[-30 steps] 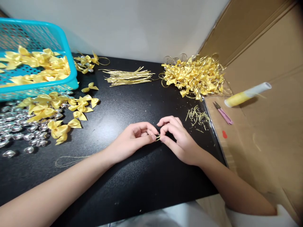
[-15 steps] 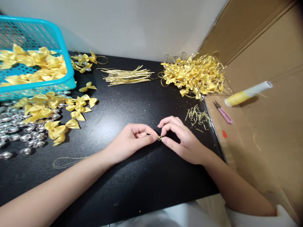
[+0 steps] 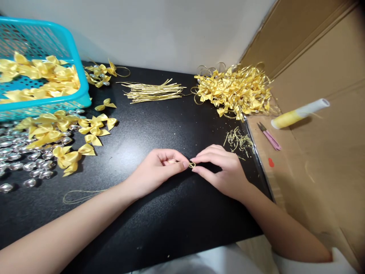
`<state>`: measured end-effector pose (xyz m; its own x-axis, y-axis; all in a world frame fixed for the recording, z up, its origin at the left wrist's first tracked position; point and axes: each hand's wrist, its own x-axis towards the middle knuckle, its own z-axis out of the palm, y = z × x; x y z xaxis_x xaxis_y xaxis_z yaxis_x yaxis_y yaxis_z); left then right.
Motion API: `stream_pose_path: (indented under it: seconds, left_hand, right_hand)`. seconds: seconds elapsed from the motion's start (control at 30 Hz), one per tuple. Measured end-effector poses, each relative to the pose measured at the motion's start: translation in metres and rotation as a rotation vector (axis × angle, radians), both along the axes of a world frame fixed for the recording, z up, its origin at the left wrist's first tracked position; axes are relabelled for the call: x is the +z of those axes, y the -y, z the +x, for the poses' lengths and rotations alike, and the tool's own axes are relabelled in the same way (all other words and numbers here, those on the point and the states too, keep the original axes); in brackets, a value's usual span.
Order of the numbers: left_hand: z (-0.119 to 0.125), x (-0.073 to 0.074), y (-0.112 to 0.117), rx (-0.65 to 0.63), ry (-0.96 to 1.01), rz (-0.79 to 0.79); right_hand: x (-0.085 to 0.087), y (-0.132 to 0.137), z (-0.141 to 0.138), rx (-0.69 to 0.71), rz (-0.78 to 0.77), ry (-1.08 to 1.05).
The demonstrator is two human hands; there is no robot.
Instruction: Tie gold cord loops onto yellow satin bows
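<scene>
Between the fingertips of both hands, a thin gold cord (image 3: 192, 165) forms a small looped knot just above the black table. My left hand (image 3: 161, 167) pinches the cord between thumb and index finger, and a strand shows inside the curled fingers. From the right, the thumb and index finger of my right hand (image 3: 222, 169) touch the other side of the loop. A long loop of fine gold thread (image 3: 74, 196) lies on the table, partly hidden behind my left forearm.
A turquoise basket (image 3: 74, 49) with yellow bows stands at left. Loose yellow bows (image 3: 68, 158) and silver beads (image 3: 30, 166) lie before it. Gold cords (image 3: 155, 91), a heap of bow loops (image 3: 234, 89) and cord scraps (image 3: 238, 140) lie beyond; pink snips (image 3: 269, 136) and a spool (image 3: 299, 113) at right.
The fingers of my right hand have come down and closed in on the loop, which shows a little wider. My left hand stays almost still.
</scene>
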<state>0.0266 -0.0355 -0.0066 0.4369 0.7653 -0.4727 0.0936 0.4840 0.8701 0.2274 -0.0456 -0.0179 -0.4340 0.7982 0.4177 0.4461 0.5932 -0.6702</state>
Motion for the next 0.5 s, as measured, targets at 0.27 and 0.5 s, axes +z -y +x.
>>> stream_pose_path:
  seconds: [0.27,0.5]
  left_hand:
    - [0.0015,0.0026,0.0003,0.012,-0.008,-0.008]
    - [0.0014,0.0017,-0.0001,0.008,-0.022,-0.002]
  right_hand:
    - [0.0067,0.0023,0.0008,-0.07,0.1,0.113]
    - [0.0043,0.0025,0.0006,-0.087,0.179,0.146]
